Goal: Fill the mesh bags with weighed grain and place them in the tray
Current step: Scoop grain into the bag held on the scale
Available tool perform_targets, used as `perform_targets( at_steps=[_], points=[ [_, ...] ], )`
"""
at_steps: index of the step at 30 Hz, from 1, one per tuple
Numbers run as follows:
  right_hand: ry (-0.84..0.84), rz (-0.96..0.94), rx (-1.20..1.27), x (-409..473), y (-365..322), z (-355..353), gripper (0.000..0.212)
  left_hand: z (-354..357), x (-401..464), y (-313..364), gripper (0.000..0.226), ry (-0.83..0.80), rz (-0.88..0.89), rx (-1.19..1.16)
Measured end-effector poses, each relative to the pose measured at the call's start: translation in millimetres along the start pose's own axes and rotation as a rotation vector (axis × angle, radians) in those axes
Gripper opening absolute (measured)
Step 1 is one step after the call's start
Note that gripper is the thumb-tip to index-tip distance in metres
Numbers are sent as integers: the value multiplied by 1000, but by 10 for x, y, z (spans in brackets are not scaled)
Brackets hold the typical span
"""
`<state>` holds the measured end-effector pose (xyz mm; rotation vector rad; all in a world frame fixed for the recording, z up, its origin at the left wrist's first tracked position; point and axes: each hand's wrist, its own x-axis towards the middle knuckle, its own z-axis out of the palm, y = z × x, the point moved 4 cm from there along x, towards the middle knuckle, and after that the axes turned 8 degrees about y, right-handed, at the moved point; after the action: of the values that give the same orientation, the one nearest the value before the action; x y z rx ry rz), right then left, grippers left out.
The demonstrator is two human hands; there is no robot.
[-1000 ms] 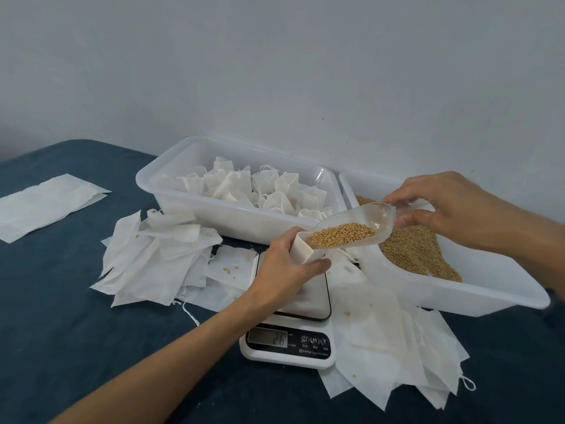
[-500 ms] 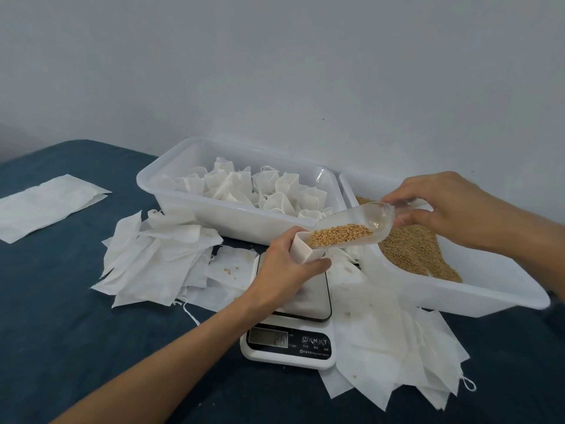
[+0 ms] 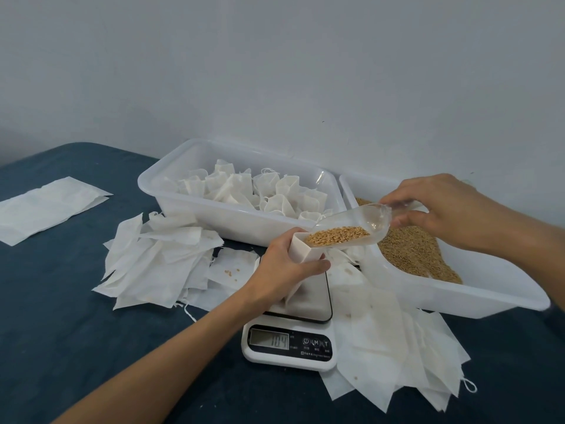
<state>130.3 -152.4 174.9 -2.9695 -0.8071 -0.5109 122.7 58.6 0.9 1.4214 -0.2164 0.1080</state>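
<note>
On scale [image 3: 289, 347] display "104", left hand [image 3: 286, 264] holding mesh bag [image 3: 301, 250]

Left hand [image 3: 286, 267] covering most of mesh bag [image 3: 301, 250] and part of scale [image 3: 290, 341] platform; scale's small button labels too tiny for reading; right hand [image 3: 443, 212] hiding scoop [image 3: 351, 229] handle; right forearm running off right edge; bag's inside hiding behind scoop lip; grain tub [image 3: 458, 298] far corner hiding behind right hand
</note>
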Motion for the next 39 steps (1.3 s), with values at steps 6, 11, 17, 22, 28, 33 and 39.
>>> perform_targets(
  at_steps=[6, 11, 17, 22, 28, 33, 39],
  points=[
    [-6, 8, -10, 1, -5, 1, 28, -47, 38, 37, 38, -55, -2, 32],
    [-5, 26, -21, 4, -6, 11, 28, -46, 36, 27, 41, -74, -9, 40],
    [-1, 20, -31, 8, -26, 12, 30, -72, 55, 59, 33, -53, 3, 42],
    [3, 25, -22, 5, -42, -8, 29, -72, 54, 50, 32, -50, 8, 34],
    [14, 29, -31, 0, -47, -11, 30, -71, 72, 39, 37, -57, -4, 38],
    [21, 34, -29, 3, -47, -12, 30, -61, 50, 26, 39, -65, -15, 43],
    [12, 46, -20, -2, -42, -2, 28, -74, 58, 43, 35, -44, -19, 35]
  ],
)
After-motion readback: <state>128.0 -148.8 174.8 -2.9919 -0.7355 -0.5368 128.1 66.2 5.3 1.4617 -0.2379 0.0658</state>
